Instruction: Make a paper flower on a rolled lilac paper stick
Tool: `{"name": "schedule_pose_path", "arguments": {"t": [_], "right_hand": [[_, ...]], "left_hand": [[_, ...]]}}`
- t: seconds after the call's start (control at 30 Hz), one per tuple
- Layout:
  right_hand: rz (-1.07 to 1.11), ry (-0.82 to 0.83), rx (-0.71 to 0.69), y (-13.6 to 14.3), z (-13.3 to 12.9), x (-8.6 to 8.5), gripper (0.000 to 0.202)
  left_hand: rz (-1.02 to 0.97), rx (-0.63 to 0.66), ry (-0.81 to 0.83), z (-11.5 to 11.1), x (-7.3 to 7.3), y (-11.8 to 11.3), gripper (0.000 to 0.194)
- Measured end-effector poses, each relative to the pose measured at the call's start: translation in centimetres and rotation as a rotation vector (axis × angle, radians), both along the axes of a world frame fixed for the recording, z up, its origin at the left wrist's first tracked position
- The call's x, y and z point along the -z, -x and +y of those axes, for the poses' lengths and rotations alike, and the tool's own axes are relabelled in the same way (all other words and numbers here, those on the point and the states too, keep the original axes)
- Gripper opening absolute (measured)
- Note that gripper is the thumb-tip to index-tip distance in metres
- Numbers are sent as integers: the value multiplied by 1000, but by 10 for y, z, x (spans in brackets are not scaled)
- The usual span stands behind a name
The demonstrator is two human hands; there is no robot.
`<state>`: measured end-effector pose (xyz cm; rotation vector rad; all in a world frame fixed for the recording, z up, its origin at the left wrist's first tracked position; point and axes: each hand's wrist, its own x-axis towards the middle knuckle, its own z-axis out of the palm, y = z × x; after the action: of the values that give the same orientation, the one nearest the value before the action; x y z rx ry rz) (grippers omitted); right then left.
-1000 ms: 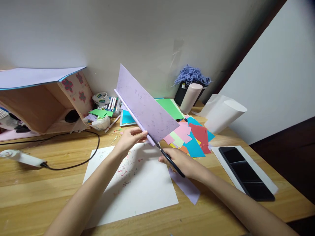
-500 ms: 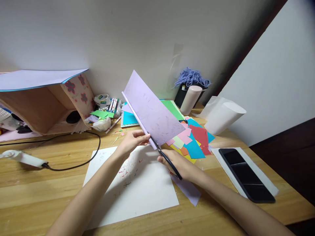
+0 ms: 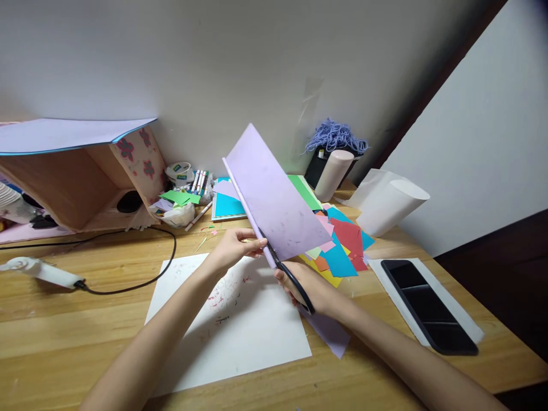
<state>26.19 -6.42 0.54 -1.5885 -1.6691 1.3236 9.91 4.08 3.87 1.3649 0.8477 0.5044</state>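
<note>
My left hand [image 3: 237, 246] pinches the lower edge of a folded lilac paper sheet [image 3: 274, 197], which stands tilted above the wooden desk [image 3: 85, 325]. My right hand [image 3: 308, 285] grips black-handled scissors [image 3: 286, 273], whose blades sit in the sheet's near end along the fold. A cut lilac strip [image 3: 329, 334] lies on the desk under my right wrist. Below both hands lies a white sheet [image 3: 240, 331] with small coloured marks.
Coloured paper scraps [image 3: 340, 242] lie right of my hands, with a black phone [image 3: 428, 305] on white paper further right. A rolled white sheet [image 3: 385, 200], a cup with yarn [image 3: 334, 154], markers [image 3: 197, 181], a cardboard house [image 3: 85, 177] and a corded white tool [image 3: 43, 273] ring the desk.
The lilac sheet has shifted right and slightly down. The scissors have advanced a little along its fold, with both hands following.
</note>
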Motion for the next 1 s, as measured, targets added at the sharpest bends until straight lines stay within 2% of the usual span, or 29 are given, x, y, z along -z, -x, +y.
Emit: {"name": "schedule_pose_path", "arguments": {"t": [0.13,0.3,0.43,0.67,0.77,0.87,1.0], "right_hand": [[46,-15,34,3,1,4,45],[76,-2,110,10,0,-5,44],[58,-12,114,11,-1,-8,45],[92,-43,101,15,6,13,58],[188,27,103,13,9,16,63],[314,203,57,6,10,11,69],[474,366,-15,-5,8,3,73]], "left_hand": [[24,-28,-61,-3,-1,-1,31],[33,-15,-58,-3,-2,-1,32],[35,0,-73,-2,-1,-1,32],[109,19,-95,-2,-2,-2,27],[125,6,-80,0,-2,-1,24],[170,17,-87,3,0,-1,21],[252,9,-186,6,6,0,20]]}}
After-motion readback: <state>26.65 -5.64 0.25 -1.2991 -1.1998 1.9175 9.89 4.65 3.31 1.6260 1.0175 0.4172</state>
